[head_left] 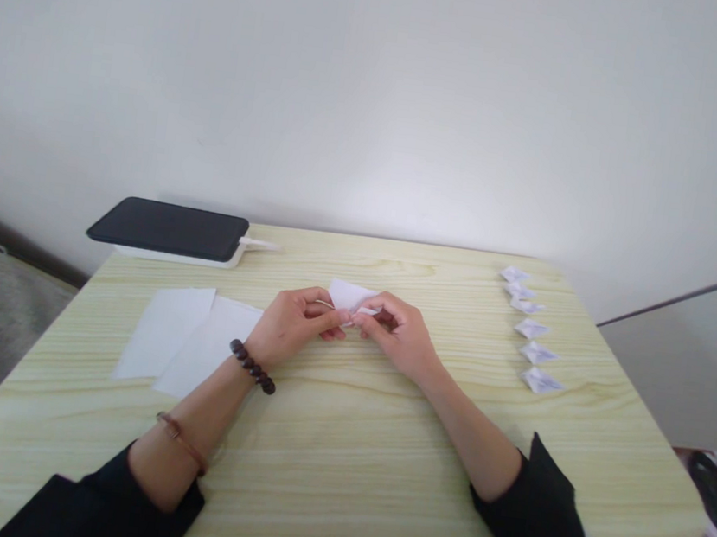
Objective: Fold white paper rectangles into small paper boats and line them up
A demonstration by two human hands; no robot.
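Observation:
A small white sheet of paper (350, 294), partly folded, is held up between both hands over the middle of the table. My left hand (300, 321) pinches its left side between thumb and fingers. On the other side, my right hand (398, 330) grips the paper the same way, the two thumbs almost meeting at its lower edge. Fingers cover much of the paper, so its exact folds are hidden. Two stacks or sheets of white paper (172, 324) lie flat beside my left wrist, the right one partly under the forearm.
Several folded white paper pieces (537, 353) stand in a row along the table's right side. At the back left, a black phone (171, 228) rests on a white block (202, 261) with a white cable (260, 244). Behind the wooden table (333, 474) rises a white wall (379, 97).

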